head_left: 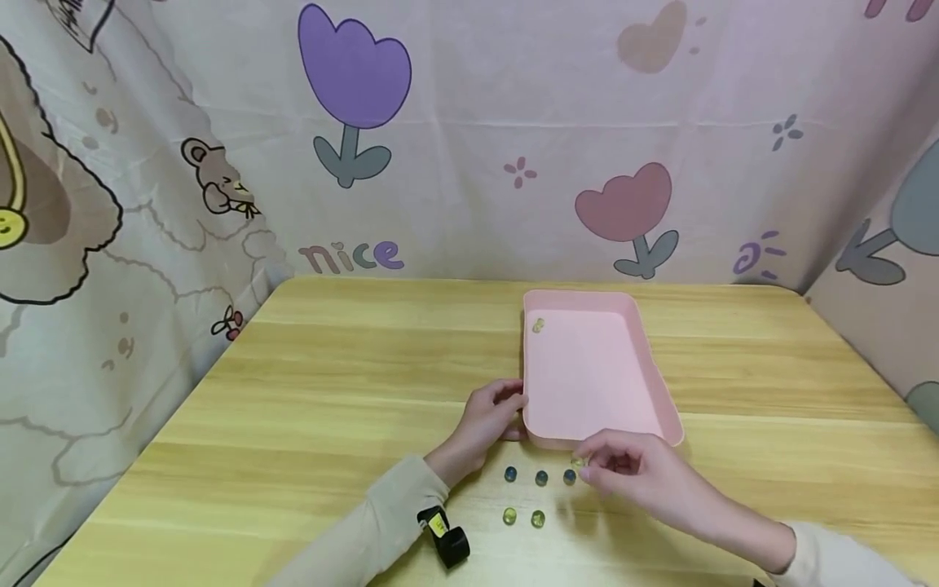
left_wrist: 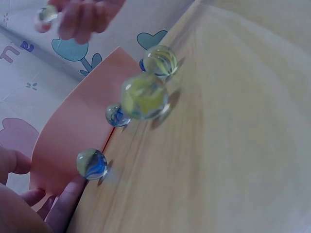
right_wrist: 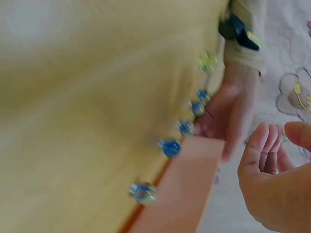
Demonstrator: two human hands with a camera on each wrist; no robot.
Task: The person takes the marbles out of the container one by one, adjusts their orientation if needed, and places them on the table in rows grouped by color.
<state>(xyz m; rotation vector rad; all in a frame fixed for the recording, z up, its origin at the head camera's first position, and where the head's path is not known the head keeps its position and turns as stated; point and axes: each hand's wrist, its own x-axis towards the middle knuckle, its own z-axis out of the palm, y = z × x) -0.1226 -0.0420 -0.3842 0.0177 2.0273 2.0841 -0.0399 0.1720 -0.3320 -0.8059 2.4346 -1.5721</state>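
My right hand (head_left: pixel 645 477) pinches a clear marble with yellow in it (left_wrist: pixel 48 14) between thumb and fingertips, just off the near edge of the pink tray (head_left: pixel 663 399). At the tray's near left corner, my left hand (head_left: pixel 480 420) grips the wall, its thumb by the rim and its other fingers low against the side. A row of blue-swirled marbles (head_left: pixel 541 478) lies on the table along the tray's near side, partly hidden by my right hand in the head view. Closer to me sit two yellow-green marbles (head_left: pixel 509 515).
Small yellowish marbles (head_left: pixel 539 325) rest in the tray's far left corner. The wooden table (head_left: pixel 330 367) reaches back to a printed cloth (head_left: pixel 469 163) that hangs behind it and along the sides. A black wrist camera (head_left: pixel 447 538) is strapped to the left sleeve.
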